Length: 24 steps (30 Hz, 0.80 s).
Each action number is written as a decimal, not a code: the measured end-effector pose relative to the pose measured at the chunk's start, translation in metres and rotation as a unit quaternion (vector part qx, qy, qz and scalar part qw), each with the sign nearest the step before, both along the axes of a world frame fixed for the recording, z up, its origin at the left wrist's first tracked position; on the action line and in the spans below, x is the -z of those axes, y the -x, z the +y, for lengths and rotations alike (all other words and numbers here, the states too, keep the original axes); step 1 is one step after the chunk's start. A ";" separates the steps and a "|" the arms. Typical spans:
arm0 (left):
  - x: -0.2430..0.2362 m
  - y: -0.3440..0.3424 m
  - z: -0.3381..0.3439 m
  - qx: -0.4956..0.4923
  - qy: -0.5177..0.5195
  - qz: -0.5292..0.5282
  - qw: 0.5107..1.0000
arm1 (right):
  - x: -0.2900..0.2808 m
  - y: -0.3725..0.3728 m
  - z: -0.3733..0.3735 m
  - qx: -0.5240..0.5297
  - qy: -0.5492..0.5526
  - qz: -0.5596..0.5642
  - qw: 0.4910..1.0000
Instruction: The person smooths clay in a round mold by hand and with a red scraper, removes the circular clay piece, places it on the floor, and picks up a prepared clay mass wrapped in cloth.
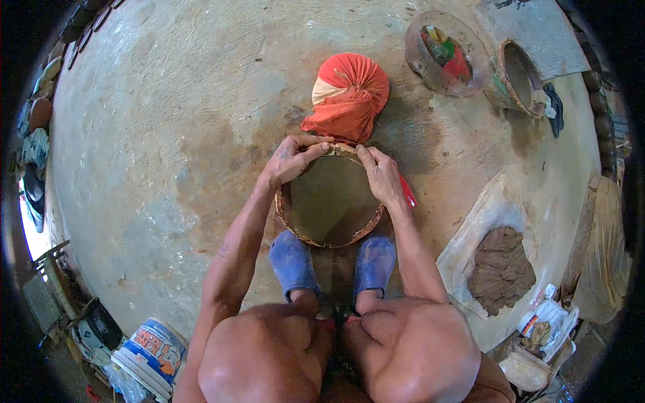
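Look at this: one round tub (pixel 329 205), dull olive inside, its rust-brown rim rough, sits on the floor (pixel 181 101) beyond two blue clogs (pixel 293 262). Left hand (pixel 294 158) and right hand (pixel 381 173) both pinch its far rim! One red bundle (pixel 351 94) lies just past.

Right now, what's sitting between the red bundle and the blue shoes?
In the head view, a round brown-rimmed piece lies between them, with the left hand and right hand on its far rim.
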<state>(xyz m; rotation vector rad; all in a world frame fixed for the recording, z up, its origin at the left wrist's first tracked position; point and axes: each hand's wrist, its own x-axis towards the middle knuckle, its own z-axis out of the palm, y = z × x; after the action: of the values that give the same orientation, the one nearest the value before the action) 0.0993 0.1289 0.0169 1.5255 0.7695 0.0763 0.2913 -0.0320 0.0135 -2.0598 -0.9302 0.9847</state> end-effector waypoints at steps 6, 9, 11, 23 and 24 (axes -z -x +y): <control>0.007 0.004 0.002 0.008 -0.023 -0.015 1.000 | -0.002 0.003 0.001 0.015 -0.025 0.002 1.000; -0.002 -0.001 -0.001 0.009 -0.019 -0.010 1.000 | 0.002 -0.002 -0.001 0.002 0.004 -0.007 1.000; -0.004 -0.001 -0.001 0.011 -0.023 -0.006 1.000 | 0.004 -0.001 -0.002 0.011 -0.002 -0.016 1.000; 0.001 0.001 -0.001 0.018 -0.041 -0.022 0.999 | 0.011 0.000 -0.002 0.022 0.003 -0.004 1.000; 0.001 0.001 -0.001 0.015 -0.040 -0.026 0.999 | 0.012 0.000 -0.001 0.022 0.004 -0.004 1.000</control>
<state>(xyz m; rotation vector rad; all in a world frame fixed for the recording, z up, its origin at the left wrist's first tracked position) 0.0979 0.1278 0.0159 1.6044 0.7105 0.1255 0.2910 -0.0332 0.0014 -2.0834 -0.8828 0.9574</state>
